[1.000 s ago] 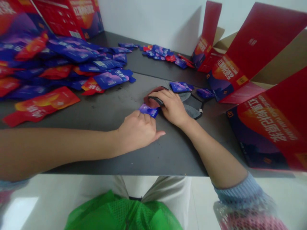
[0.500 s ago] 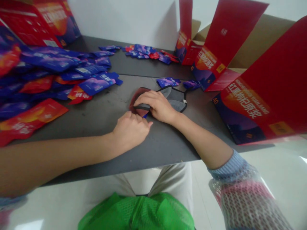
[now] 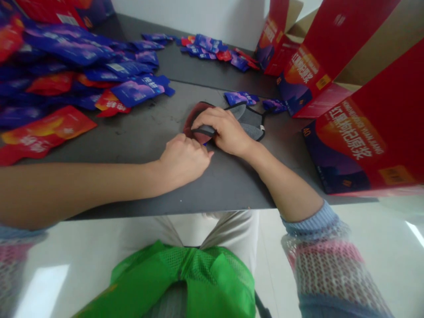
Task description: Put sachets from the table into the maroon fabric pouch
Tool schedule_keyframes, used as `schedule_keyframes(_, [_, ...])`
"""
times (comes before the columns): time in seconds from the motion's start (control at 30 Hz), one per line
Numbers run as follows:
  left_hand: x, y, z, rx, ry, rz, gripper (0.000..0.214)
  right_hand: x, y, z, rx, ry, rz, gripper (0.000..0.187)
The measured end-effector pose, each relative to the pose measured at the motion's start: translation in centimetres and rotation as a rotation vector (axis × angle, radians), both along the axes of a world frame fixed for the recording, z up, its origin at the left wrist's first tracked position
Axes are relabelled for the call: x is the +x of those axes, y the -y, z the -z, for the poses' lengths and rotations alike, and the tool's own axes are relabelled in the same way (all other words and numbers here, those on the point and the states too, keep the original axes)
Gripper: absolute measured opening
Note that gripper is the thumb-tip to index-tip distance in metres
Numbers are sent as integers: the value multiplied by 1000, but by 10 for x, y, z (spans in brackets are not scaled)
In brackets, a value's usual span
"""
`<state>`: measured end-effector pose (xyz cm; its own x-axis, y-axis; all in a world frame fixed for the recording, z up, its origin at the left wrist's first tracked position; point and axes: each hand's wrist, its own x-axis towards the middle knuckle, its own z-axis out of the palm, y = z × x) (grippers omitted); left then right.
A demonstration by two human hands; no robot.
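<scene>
A cloth piece with black edging (image 3: 254, 118), grey on the right and brownish red on the left, lies on the table and looks like a fabric face mask. My right hand (image 3: 228, 131) is closed over its middle, with the fingers curled round a folded edge. Against the red end rests my left hand (image 3: 187, 159), closed like a fist, knuckles up; what its fingers hold is hidden. A small blue bit shows between the two hands, too covered to name. Beyond the cloth lie two blue sachets (image 3: 241, 98).
A large heap of blue and red sachets (image 3: 76, 66) covers the table's left side. A smaller pile of sachets (image 3: 212, 47) lies at the back by the wall. Tall red open cartons (image 3: 361, 137) line the right. The dark table's front edge (image 3: 185, 212) is near my lap.
The view has tilted, so table items sit higher in the picture. Both hands keep nearly the same hold on the cloth, with no clear shift against it.
</scene>
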<state>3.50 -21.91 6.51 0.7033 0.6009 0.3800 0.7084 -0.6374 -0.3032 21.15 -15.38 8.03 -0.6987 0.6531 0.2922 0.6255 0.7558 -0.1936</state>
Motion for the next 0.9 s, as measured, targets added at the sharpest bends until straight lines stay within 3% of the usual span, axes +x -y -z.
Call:
schedule_keyframes(0.13, [-1,0,1,-15,32,7,42,0,0,1,2,-22,-20,44])
schedule_keyframes(0.27, [-1,-1,4,76,-3,24,42,0,-2,3,-6,-52,-18,43])
schedule_keyframes(0.47, [0,1,5,102,-13,18,38,12,-24,11,-27,-164,-67,41])
schedule_keyframes(0.7, [1,2,7,115,-5,4,39,28,-37,15,13,-313,107,32])
schedule_keyframes(0.9, [1,3,8,166,-8,5,39,29,-34,5,76,-544,263,34])
